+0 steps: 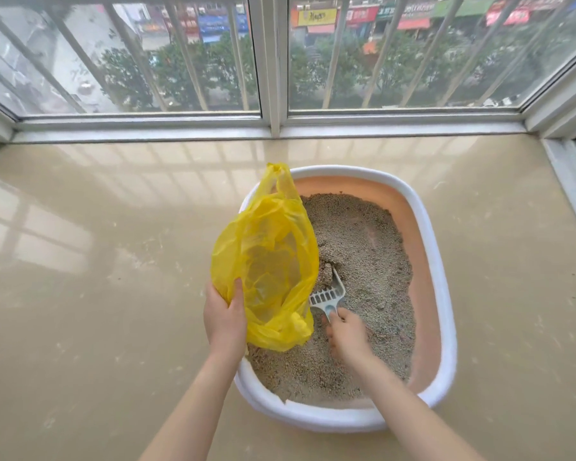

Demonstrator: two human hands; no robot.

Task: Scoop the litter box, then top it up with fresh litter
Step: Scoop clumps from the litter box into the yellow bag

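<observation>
A litter box (429, 227) with a white rim and pink inner wall sits on the tiled floor, holding grey litter (369, 247). My left hand (225, 317) grips the edge of a yellow plastic bag (266, 257), held with its mouth spread over the box's left side. My right hand (346, 334) holds the handle of a small white slotted scoop (328, 296), whose blade is dug into the litter. A grey clump (326, 274) lies at the scoop's front, right beside the bag's edge.
The glossy beige floor (113, 294) surrounds the box on all sides. A barred window with a white frame (270, 124) runs along the far edge, and another frame closes the right side (569, 181).
</observation>
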